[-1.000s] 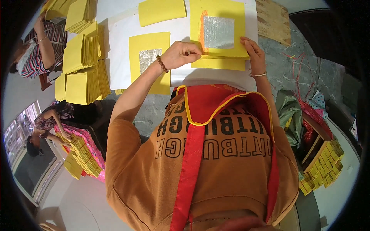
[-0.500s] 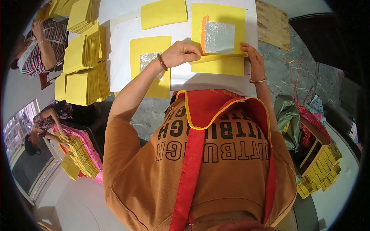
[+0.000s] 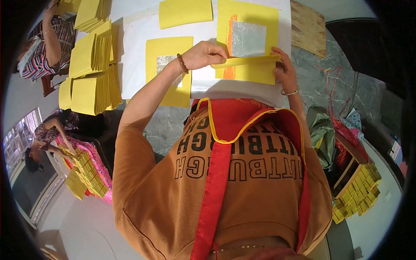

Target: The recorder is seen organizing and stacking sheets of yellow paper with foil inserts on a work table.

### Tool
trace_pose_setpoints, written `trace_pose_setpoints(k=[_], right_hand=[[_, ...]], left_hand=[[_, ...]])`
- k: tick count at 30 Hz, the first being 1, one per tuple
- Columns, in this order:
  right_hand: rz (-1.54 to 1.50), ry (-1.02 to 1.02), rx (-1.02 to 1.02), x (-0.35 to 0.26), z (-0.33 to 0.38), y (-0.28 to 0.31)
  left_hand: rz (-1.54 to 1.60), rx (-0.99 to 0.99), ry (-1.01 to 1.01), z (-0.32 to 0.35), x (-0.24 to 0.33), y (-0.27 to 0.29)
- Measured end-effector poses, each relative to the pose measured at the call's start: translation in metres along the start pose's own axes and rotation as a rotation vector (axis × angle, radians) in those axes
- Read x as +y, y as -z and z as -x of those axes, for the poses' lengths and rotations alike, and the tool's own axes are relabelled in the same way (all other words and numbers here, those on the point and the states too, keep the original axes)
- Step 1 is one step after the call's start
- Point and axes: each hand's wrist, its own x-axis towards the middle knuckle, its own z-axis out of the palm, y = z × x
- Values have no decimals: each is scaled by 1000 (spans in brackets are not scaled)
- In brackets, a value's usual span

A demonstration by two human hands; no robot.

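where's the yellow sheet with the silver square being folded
In the head view, upper right, the yellow sheet lies on the white board, between the left hand and right hand.

Grey-green marbled tabletop [image 3: 329,82] under a white sheet [image 3: 134,52], plywood board [image 3: 308,27] at far right corner. Pale smooth floor [image 3: 82,225] below left, daylight through glazed door [image 3: 19,138] at left edge. Wooden crate [image 3: 346,167] low on right, dark wall beyond.
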Motion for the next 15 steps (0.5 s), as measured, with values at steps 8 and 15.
trace_pose_setpoints(k=[8,15], right_hand=[[26,94,28,18,3,-4],[344,194,-9,-1,-4,2]], left_hand=[[-677,190,-517,18,6,-8],[-1118,533,-593,-6,-16,-15]])
